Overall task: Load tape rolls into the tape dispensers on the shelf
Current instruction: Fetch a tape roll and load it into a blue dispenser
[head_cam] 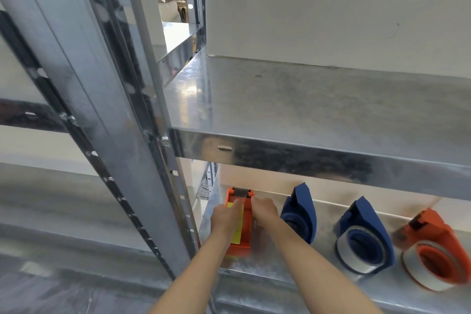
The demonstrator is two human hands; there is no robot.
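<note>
An orange tape dispenser (pixel 245 231) stands at the left end of the lower metal shelf (pixel 323 214), with a yellow tape roll (pixel 237 233) in it. My left hand (pixel 225 219) lies over the yellow roll, its index finger stretched toward the dispenser's cutter end. My right hand (pixel 263 210) grips the dispenser's right side near the top. To the right stand a blue dispenser (pixel 302 211), a second blue dispenser (pixel 364 234) holding a silver-white roll, and another orange dispenser (pixel 433 245) holding a white roll.
An upper metal shelf (pixel 318 109) juts out above the lower one and hides its back part. A steel upright (pixel 122 115) rises at the left, close to my left forearm. Behind the shelves is a white wall (pixel 331 7).
</note>
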